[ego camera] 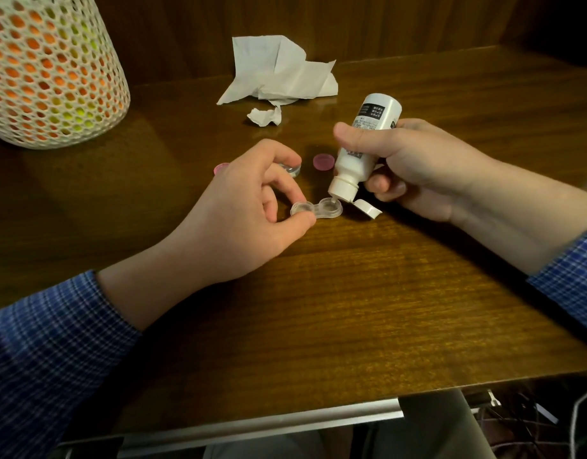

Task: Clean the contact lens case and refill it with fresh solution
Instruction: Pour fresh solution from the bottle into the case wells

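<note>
Here the left hand (252, 207) pinches the contact lens case (316, 208), half hiding a clear cap (290, 168); the right hand (414, 170) grips one tipped solution bottle (365, 144); two pink caps (323, 161) beyond.

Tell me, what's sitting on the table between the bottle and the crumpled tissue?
Only bare table between the bottle and the tissue, seen in the head view.
</note>
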The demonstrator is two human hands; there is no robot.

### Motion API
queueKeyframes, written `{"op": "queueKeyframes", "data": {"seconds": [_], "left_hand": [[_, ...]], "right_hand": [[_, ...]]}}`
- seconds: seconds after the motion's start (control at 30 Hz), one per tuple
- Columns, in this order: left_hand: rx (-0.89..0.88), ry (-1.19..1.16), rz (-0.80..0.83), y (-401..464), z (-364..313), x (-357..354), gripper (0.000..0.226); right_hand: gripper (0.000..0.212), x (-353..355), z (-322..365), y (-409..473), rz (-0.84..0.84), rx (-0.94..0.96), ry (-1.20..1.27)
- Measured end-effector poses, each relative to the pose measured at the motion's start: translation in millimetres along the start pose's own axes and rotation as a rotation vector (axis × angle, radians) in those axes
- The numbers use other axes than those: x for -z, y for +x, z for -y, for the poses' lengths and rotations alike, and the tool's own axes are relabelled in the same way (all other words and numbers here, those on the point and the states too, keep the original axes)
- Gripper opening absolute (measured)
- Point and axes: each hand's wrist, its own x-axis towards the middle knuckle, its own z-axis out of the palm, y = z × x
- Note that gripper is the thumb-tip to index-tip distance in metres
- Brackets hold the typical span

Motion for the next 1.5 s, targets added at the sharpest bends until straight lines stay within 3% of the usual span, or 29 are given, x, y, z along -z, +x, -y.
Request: {"op": "queueKeyframes", "data": {"seconds": [1.5], "left_hand": [[0.001, 0.007, 0.002, 0.6, 0.7, -0.2, 0.058]], "right_hand": [[0.037, -1.3, 1.9, -3.9, -0.055, -0.023, 0.064]]}}
